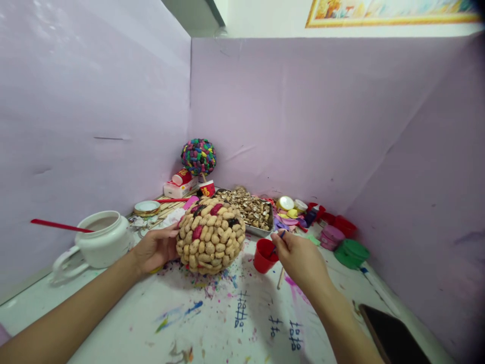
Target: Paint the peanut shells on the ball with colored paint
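A ball covered in peanut shells (212, 237) rests on the table, mostly natural tan with a few shells coloured red and black. My left hand (156, 248) grips its left side, the fingertips partly hidden behind it. Right of the ball stands a small red cup (263, 258). Over its rim my right hand (297, 255) is closed on a thin blue paintbrush (278, 241), whose lower end dips into the cup, the tip out of sight.
At the left stands a white mug (104, 240) with a red stick across it. Behind are a metal tray (261, 232) of shells and a multicoloured ball (199, 156). Green (351, 254) and pink (331, 237) tubs sit at right, a phone (392, 333) at front right.
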`<move>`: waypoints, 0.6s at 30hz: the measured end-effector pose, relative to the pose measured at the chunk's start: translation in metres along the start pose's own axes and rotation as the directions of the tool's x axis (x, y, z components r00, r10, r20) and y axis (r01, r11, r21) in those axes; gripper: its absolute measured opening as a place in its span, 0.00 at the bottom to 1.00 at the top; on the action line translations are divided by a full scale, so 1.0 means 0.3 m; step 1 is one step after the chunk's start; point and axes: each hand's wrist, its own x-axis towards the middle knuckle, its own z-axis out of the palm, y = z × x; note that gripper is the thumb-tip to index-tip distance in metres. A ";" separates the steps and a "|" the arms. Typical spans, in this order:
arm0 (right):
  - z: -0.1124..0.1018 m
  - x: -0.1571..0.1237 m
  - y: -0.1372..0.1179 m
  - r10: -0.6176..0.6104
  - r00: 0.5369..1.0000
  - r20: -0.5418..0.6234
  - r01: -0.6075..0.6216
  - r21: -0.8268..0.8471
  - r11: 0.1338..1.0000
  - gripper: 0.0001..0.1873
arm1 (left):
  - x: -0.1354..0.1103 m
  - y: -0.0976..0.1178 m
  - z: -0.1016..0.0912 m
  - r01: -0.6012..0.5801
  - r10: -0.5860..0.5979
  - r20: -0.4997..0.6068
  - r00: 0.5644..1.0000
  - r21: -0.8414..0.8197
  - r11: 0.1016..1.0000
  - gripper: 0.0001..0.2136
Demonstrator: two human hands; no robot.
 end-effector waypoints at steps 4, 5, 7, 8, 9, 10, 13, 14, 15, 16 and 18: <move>0.004 -0.001 -0.004 -0.024 1.000 -0.004 0.024 -0.006 1.000 0.21 | -0.003 -0.008 0.004 -0.015 0.015 0.015 1.000 0.008 1.000 0.37; 0.003 -0.003 -0.006 -0.024 1.000 -0.008 0.023 -0.010 1.000 0.20 | -0.004 -0.010 0.005 -0.016 0.016 0.022 1.000 0.014 1.000 0.37; 0.001 -0.005 -0.010 -0.023 1.000 -0.012 0.023 -0.016 1.000 0.20 | -0.005 -0.014 0.007 -0.017 0.017 0.028 0.999 0.027 0.999 0.37; 0.000 -0.007 -0.012 -0.023 1.000 -0.014 0.023 -0.017 1.000 0.19 | -0.005 -0.015 0.008 -0.016 0.015 0.029 0.999 0.032 0.999 0.37; 0.000 -0.009 -0.014 -0.025 1.000 -0.015 0.025 -0.019 1.000 0.19 | -0.005 -0.017 0.008 -0.014 0.013 0.027 1.000 0.036 0.999 0.37; 0.001 -0.010 -0.015 -0.028 0.999 -0.017 0.028 -0.019 0.999 0.19 | -0.005 -0.018 0.009 -0.014 0.013 0.025 1.000 0.039 0.999 0.37; 0.004 -0.012 -0.016 -0.043 0.998 -0.036 0.042 -0.018 0.999 0.20 | -0.006 -0.020 0.013 -0.026 0.024 0.036 0.999 0.050 0.998 0.37; 0.006 -0.012 -0.016 -0.049 0.998 -0.043 0.049 -0.017 0.999 0.20 | -0.007 -0.020 0.014 -0.031 0.029 0.048 0.998 0.050 0.998 0.38; 0.009 -0.012 -0.015 -0.055 0.997 -0.051 0.054 -0.015 0.998 0.20 | -0.007 -0.020 0.016 -0.035 0.032 0.059 0.998 0.047 0.998 0.38; 0.011 -0.011 -0.014 -0.059 0.997 -0.058 0.058 -0.014 0.998 0.20 | -0.007 -0.019 0.017 -0.036 0.033 0.068 0.997 0.041 0.999 0.38; 0.018 -0.009 -0.013 -0.065 0.996 -0.069 0.065 -0.009 0.998 0.19 | -0.007 -0.019 0.019 -0.036 0.034 0.073 0.997 0.029 0.999 0.39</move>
